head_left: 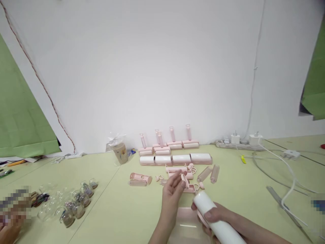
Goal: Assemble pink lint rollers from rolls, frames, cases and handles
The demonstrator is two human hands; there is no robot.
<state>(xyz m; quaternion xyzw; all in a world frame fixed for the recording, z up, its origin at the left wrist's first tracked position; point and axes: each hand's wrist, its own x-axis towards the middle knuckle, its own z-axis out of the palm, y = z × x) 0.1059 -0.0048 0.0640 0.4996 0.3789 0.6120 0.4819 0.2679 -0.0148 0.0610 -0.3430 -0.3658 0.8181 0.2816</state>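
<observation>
My left hand [170, 196] pinches a small pink ring-like part [185, 181] between thumb and fingers, above the middle of the table. Just to its right, my right hand [215, 217] is wrapped round a white cylinder [205, 203] that has pink along its underside. Behind my hands lie pink half-shell parts [176, 169], small pink heart-shaped loops and clear pinkish tubes [214, 173]. A row of white and pink cylinders [163, 160] stretches behind them, with upright pink pieces [188, 132] near the wall. Below my hands is a pale pink translucent tray or sheet [188, 215].
Glass domes [78, 208] stand on the left of the table [111, 210], near another person's hand [11, 227]. A bagged cup [120, 152] is by the wall. Power strip [237, 145], white cables and a metal ruler [286, 210] lie right.
</observation>
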